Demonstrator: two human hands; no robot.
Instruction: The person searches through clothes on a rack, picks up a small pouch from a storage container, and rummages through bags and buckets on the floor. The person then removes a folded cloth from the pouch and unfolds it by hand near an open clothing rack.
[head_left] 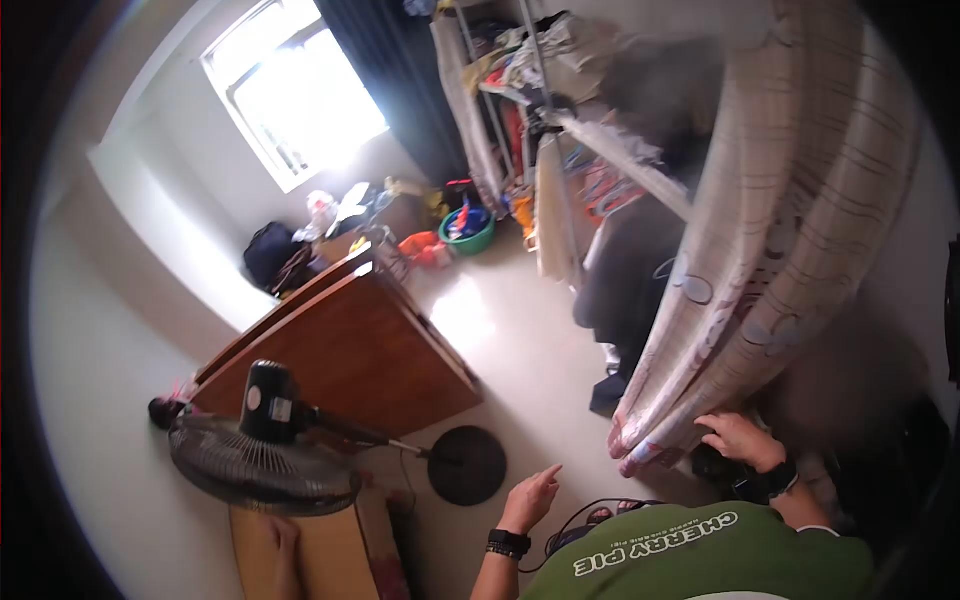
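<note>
Your right hand (742, 440) is just beside the lower part of the patterned curtain (740, 290), fingers partly open, the index reaching out and the others bent; you can't tell from here whether they touch cloth. Your left hand (530, 505) is in the air over the floor (540, 400), index extended, the rest loosely curled, with no object visible in it.

For good control of cloth this loose, it seems best to take several folds together in the palm, gently, keeping your dark wristband (778, 478) off the fabric.

The curtain hangs beside the clothes rack (625, 160). Its long axis slants from the view's upper right to its gathered lower end, which points down and left, between your hands.
</note>
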